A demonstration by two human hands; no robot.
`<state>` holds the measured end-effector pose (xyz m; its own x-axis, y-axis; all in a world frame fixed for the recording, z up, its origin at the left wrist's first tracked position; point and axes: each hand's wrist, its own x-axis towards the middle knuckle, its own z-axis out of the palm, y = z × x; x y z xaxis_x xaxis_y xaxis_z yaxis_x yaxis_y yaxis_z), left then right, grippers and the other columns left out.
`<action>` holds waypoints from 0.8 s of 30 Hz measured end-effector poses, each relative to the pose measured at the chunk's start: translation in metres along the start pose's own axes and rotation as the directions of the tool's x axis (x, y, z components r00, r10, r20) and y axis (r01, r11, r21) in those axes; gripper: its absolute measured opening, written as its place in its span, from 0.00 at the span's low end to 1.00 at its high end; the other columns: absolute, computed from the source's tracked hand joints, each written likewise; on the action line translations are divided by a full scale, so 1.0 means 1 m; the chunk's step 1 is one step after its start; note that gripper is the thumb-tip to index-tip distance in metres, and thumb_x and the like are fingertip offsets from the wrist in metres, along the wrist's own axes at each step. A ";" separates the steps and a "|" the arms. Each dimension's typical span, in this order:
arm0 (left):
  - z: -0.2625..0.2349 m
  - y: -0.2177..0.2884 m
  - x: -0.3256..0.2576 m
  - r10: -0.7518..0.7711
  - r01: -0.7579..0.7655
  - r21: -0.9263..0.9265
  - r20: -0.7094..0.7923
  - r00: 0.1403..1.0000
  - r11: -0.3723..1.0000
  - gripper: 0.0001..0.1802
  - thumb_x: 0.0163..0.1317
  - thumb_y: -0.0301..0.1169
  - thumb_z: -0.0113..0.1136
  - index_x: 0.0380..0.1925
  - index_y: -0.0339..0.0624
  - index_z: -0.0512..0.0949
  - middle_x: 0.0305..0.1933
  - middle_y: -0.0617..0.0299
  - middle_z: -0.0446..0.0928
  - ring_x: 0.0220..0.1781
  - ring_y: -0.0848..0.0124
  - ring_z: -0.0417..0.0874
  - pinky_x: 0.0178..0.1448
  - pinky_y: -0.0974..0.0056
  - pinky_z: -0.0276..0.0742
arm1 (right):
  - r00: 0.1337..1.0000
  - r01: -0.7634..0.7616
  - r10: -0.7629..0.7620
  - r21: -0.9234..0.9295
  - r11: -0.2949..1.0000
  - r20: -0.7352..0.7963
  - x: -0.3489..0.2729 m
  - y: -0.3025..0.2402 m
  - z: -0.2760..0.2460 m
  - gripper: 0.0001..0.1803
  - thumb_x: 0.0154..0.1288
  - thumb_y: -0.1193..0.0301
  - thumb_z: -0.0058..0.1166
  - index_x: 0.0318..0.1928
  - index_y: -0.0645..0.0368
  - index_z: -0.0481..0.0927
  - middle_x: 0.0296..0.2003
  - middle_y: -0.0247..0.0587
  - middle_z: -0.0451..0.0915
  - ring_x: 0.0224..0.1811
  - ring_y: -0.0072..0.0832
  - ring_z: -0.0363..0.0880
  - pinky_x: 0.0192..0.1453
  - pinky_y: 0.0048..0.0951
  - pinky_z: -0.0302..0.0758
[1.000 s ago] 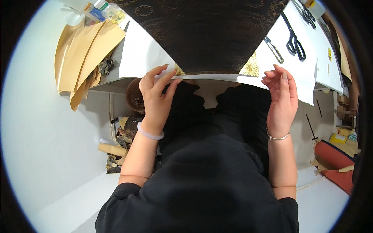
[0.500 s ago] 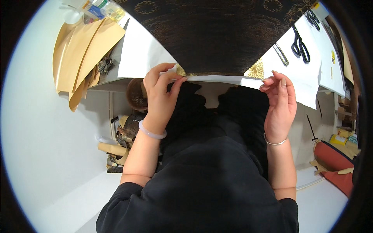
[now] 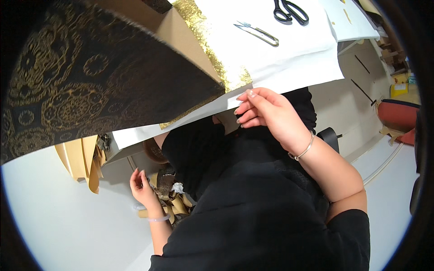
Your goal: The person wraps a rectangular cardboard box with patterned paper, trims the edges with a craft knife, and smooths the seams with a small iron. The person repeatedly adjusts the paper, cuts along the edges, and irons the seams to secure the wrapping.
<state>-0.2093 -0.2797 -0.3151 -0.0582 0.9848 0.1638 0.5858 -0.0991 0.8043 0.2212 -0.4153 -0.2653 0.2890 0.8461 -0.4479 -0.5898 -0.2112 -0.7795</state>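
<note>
Black-and-gold patterned box (image 3: 95,86) fills upper left, blocking view of part of the white sheet (image 3: 298,58). Right hand (image 3: 271,113): grip curled, fingertips close together at the sheet's near edge, can't tell if pinching; left hand (image 3: 143,193): grip slightly spread below box, nothing visible inside. Black scissors (image 3: 305,21) and smaller snips (image 3: 274,43) lie on sheet.

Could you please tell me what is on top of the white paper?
Scissors, small snips and a gold sheet show on the white paper; the dark patterned panel over the sheet hides whatever lies beneath.
</note>
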 end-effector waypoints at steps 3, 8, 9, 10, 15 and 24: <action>-0.020 -0.038 0.007 0.013 -0.014 0.182 0.006 1.000 0.983 0.08 0.69 0.25 0.64 0.45 0.34 0.86 0.45 0.61 0.85 0.45 0.73 0.83 0.56 0.67 0.78 | 0.996 -0.086 0.085 0.043 0.995 0.029 0.001 -0.004 0.002 0.20 0.81 0.59 0.46 0.55 0.64 0.78 0.40 0.40 0.85 0.33 0.22 0.84 0.41 0.24 0.85; -0.018 -0.058 0.007 -0.079 0.066 0.344 0.026 0.997 0.937 0.07 0.67 0.27 0.66 0.40 0.35 0.87 0.42 0.57 0.86 0.42 0.69 0.83 0.53 0.63 0.79 | 0.992 -0.122 0.120 0.043 0.992 0.047 0.006 -0.004 0.006 0.23 0.80 0.56 0.48 0.57 0.64 0.76 0.41 0.42 0.85 0.31 0.21 0.84 0.39 0.24 0.85; -0.017 -0.061 0.002 -0.085 0.068 0.381 0.029 0.996 0.922 0.07 0.67 0.28 0.67 0.40 0.35 0.87 0.41 0.56 0.86 0.42 0.68 0.84 0.52 0.63 0.79 | 0.991 -0.126 0.124 0.041 0.991 0.056 0.007 -0.004 0.007 0.22 0.80 0.56 0.48 0.57 0.64 0.76 0.41 0.41 0.85 0.31 0.21 0.84 0.39 0.24 0.85; -0.015 -0.064 0.001 -0.080 0.048 0.418 0.060 0.995 0.907 0.08 0.67 0.29 0.67 0.39 0.35 0.87 0.41 0.53 0.86 0.41 0.67 0.83 0.51 0.62 0.79 | 0.990 -0.127 0.125 0.045 0.991 0.059 0.008 -0.004 0.006 0.22 0.80 0.56 0.48 0.57 0.64 0.76 0.42 0.41 0.85 0.31 0.21 0.84 0.40 0.24 0.85; -0.008 -0.095 0.003 -0.108 -0.041 0.607 0.207 0.972 0.794 0.16 0.75 0.36 0.55 0.38 0.31 0.79 0.36 0.43 0.80 0.41 0.46 0.80 0.51 0.50 0.75 | 0.991 -0.120 0.111 0.109 0.987 0.080 0.013 0.002 0.001 0.21 0.80 0.57 0.49 0.57 0.63 0.77 0.42 0.41 0.85 0.31 0.20 0.84 0.41 0.23 0.85; -0.004 -0.063 0.013 -0.558 0.069 0.888 0.225 0.799 0.456 0.24 0.68 0.48 0.63 0.42 0.33 0.83 0.36 0.38 0.82 0.41 0.42 0.83 0.49 0.48 0.78 | 0.988 -0.117 0.106 0.095 0.989 0.116 0.021 -0.002 0.007 0.21 0.81 0.58 0.48 0.54 0.66 0.78 0.45 0.43 0.85 0.33 0.22 0.84 0.41 0.25 0.85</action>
<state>-0.2499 -0.2609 -0.3612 -0.1918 0.8742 -0.4460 0.9803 0.1491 -0.1292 0.2230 -0.3942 -0.2703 0.1355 0.8702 -0.4737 -0.6882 -0.2613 -0.6768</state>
